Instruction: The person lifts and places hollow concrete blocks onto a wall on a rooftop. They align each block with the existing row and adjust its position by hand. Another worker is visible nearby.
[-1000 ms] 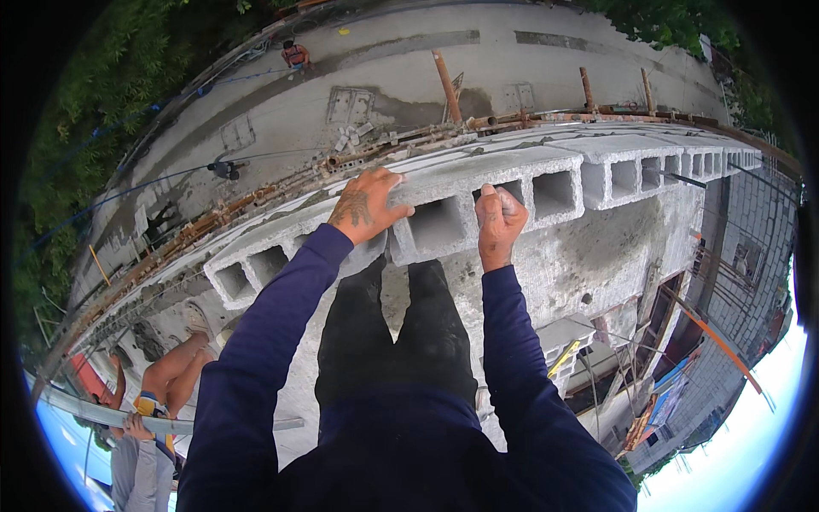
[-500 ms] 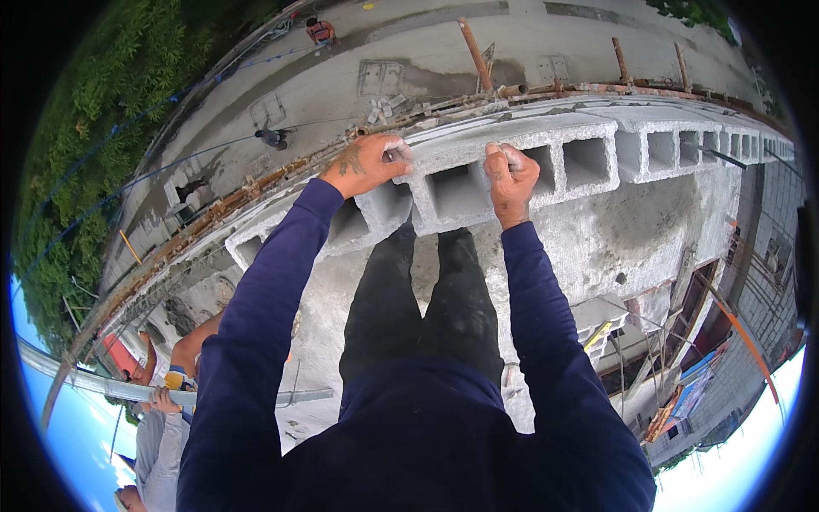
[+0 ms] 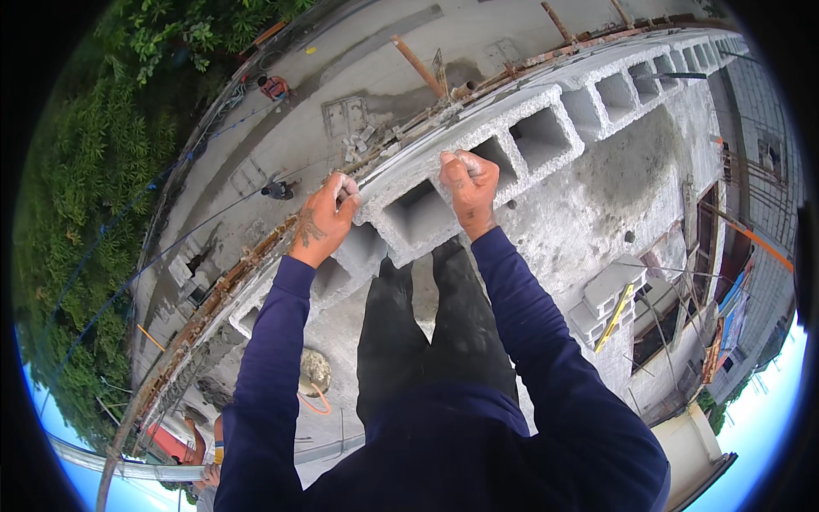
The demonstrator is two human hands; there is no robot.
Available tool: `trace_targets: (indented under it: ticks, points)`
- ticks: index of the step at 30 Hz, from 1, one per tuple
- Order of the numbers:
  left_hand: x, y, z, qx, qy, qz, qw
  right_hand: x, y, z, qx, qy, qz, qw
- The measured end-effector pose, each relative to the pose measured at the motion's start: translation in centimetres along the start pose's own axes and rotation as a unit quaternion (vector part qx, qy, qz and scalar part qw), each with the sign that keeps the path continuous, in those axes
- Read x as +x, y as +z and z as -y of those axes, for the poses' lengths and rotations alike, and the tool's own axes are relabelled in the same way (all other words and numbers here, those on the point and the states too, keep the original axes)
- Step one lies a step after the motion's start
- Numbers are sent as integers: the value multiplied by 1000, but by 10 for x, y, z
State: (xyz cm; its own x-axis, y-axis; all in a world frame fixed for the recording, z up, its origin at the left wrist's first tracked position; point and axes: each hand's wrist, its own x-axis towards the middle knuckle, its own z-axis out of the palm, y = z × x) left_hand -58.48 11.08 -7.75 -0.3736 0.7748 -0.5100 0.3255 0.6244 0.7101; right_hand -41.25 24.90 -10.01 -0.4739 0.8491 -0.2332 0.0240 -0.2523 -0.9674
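A row of grey hollow concrete blocks (image 3: pixel 546 166) runs along the wall top, from lower left to upper right, with their square openings facing me. My left hand (image 3: pixel 327 218) is closed at the left end of one block, thumb and fingers pressed together near its upper edge. Over the same block, between two openings, my right hand (image 3: pixel 471 189) is closed like a fist, its knuckles up. Whatever the fingertips of either hand pinch is hidden or too thin to make out. Grey dust covers the fingers.
Below, beyond the wall, two people (image 3: pixel 275 87) are on the paved ground. Rusty posts (image 3: pixel 418 66) rise along the far edge. A yellow spirit level (image 3: pixel 616 317) leans on stacked blocks (image 3: pixel 607 286) at right. At lower left, another person's hand (image 3: pixel 210 474) touches a metal pipe (image 3: pixel 128 468).
The view has turned, so the block row now slants more steeply. Both hands sit further left in the picture, the left one lower. Each stays closed by the same block.
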Motion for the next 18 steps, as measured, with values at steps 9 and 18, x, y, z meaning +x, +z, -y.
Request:
trace_targets:
  ticks: [9, 18]
  points:
    - [14, -3, -2, 78, -60, 110, 989, 12, 9, 42, 112, -199, 37, 973]
    - [23, -4, 20, -6, -96, 169, 981, 20, 10, 21, 70, -228, 30, 971]
